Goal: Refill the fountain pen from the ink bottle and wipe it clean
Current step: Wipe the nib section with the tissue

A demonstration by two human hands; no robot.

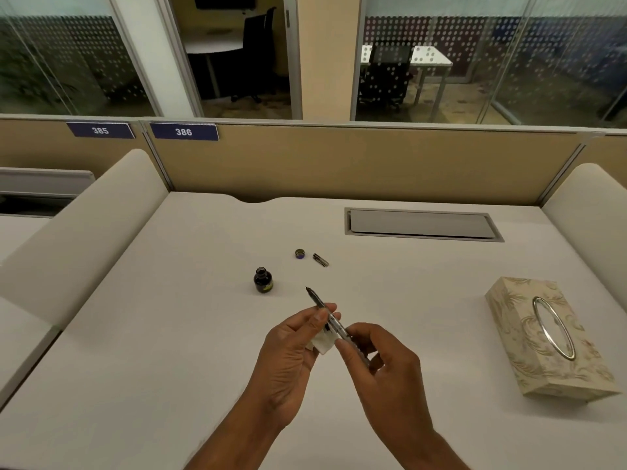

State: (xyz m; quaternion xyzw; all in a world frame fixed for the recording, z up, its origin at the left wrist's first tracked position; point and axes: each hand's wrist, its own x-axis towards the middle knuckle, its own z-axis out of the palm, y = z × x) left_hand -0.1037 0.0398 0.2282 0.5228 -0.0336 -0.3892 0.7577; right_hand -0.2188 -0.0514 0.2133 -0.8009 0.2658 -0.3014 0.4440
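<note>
So: wiping stage, by the look of it. Left hand (pixel 291 347) holds a small folded scrap of tissue (pixel 324 345) against the pen (pixel 317 299), fingers curled round both at mid-barrel. The scrap carries a dark ink smudge. Right hand (pixel 380 364) pinches the pen's back end between thumb and fingertips. The pen is off the table (pixel 169 334), held slanting above it, nib pointing away and left toward the ink bottle (pixel 263 281), not touching it. The bottle stands upright and open, just beyond my hands. Its lid (pixel 300 254) lies farther back, and the pen cap (pixel 320 259) lies just beside the lid. Tissue box (pixel 543 337) sits well off to the right.

Judgement: filling seems done, since the nib is out of the bottle and the tissue is stained. I cannot tell how much ink is in the pen. The nib end looks dark; whether it is clean is too small to say. Left to do, as I read it: finish the wipe toward the nib, cap the pen, screw the lid back on the bottle.
</note>
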